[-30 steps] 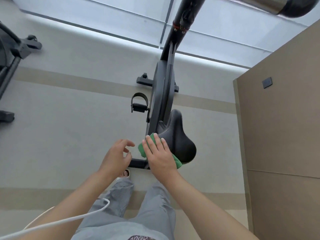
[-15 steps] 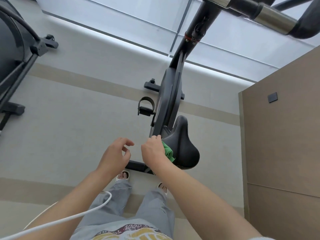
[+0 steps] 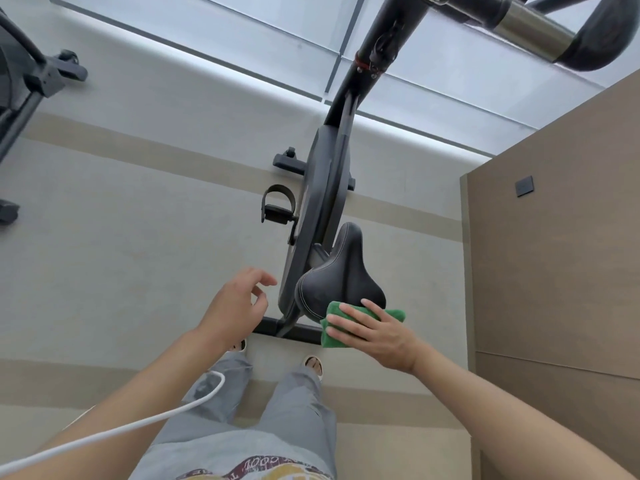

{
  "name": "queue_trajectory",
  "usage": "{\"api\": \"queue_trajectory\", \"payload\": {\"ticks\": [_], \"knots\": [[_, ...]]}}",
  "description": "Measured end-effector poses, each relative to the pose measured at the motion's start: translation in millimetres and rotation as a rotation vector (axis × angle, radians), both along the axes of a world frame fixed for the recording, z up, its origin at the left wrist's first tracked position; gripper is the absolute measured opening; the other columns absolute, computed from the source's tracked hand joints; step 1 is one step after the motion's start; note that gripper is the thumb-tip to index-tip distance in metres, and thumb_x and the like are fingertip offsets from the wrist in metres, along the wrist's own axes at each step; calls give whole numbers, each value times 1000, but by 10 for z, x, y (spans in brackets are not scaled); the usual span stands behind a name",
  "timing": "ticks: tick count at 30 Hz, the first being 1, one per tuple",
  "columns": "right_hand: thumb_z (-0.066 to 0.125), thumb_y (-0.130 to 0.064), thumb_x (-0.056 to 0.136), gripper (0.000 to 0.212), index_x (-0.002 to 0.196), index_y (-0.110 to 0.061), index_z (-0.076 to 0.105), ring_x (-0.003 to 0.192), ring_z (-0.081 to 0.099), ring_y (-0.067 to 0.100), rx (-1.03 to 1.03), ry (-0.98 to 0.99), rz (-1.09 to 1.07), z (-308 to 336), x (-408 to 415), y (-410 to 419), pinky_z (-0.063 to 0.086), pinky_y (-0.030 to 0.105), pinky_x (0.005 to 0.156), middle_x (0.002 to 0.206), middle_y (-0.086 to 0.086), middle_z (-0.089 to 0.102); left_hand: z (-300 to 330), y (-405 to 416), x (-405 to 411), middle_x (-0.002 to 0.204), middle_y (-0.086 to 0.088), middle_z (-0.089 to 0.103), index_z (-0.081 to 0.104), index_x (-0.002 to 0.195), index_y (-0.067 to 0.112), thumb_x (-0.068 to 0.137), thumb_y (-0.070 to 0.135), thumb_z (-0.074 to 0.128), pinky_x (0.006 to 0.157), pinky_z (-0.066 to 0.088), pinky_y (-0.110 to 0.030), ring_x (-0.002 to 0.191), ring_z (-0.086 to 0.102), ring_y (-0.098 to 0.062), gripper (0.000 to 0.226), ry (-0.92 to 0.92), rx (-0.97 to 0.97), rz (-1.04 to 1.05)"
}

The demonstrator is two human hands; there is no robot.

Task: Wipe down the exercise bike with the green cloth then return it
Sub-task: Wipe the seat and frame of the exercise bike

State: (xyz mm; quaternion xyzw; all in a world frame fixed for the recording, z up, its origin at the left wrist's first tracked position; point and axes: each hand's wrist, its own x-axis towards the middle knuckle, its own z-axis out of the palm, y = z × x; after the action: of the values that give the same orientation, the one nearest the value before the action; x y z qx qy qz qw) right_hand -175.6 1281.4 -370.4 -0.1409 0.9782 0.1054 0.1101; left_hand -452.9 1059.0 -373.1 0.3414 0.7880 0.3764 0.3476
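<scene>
The right hand (image 3: pixel 375 336) covered the middle of the green cloth (image 3: pixel 332 332), and the cloth in turn hid the saddle's (image 3: pixel 341 282) rear edge. The handlebar (image 3: pixel 540 36) ran off the top edge — its far end never showed. A second machine (image 3: pixel 27 88) was cropped at the left border, too little visible to name. The shirt print (image 3: pixel 256 467) was cut off by the bottom edge, its lettering unreadable. Trouser legs (image 3: pixel 294 403) hid all but the toes of the sandals (image 3: pixel 313 365).

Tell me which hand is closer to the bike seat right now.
The right hand. It presses the green cloth against the rear edge of the seat. The left hand hovers off to the seat's left, fingers loosely curled, touching nothing.
</scene>
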Motion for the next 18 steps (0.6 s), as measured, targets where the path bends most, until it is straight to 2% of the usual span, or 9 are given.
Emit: {"api": "queue_trajectory", "payload": {"ticks": [2, 6, 11, 16, 18], "knots": [[24, -9, 106, 64, 168, -22, 24, 160, 25, 29, -6, -12, 17, -36, -61, 18, 37, 53, 123, 176, 0, 22, -7, -32, 7, 111, 15, 64, 65, 108, 32, 96, 3, 56, 85, 55, -33, 97, 64, -2, 33, 2, -20, 9], [34, -10, 104, 64, 166, -21, 30, 159, 29, 33, -55, 55, -104, -162, -174, -243, 39, 52, 121, 173, 3, 29, -35, -12, 51, 111, 13, 64, 66, 108, 30, 95, 1, 57, 85, 56, -35, 95, 64, -2, 33, -1, -36, 28], [23, -9, 106, 58, 161, -13, 39, 156, 34, 37, -94, 48, -306, -182, -710, -739, 34, 55, 124, 168, 9, 39, -20, 148, 76, 111, 10, 66, 64, 107, 32, 93, 0, 58, 84, 55, -34, 93, 64, -4, 35, 34, -35, 23], [62, -24, 86, 56, 140, -7, 58, 144, 46, 40, -246, -90, -520, -129, -1378, -830, 33, 58, 122, 142, 15, 59, 101, 304, -6, 111, 6, 67, 65, 107, 30, 93, -1, 60, 81, 47, -25, 91, 65, -5, 34, 92, -41, 95], [64, -27, 83, 49, 129, -8, 62, 128, 54, 38, -285, -134, -551, -67, -1553, -702, 34, 53, 118, 128, 12, 63, 161, 331, -23, 111, 6, 67, 67, 108, 27, 92, -1, 59, 80, 45, -23, 91, 64, -5, 33, 110, -47, 128]]}}
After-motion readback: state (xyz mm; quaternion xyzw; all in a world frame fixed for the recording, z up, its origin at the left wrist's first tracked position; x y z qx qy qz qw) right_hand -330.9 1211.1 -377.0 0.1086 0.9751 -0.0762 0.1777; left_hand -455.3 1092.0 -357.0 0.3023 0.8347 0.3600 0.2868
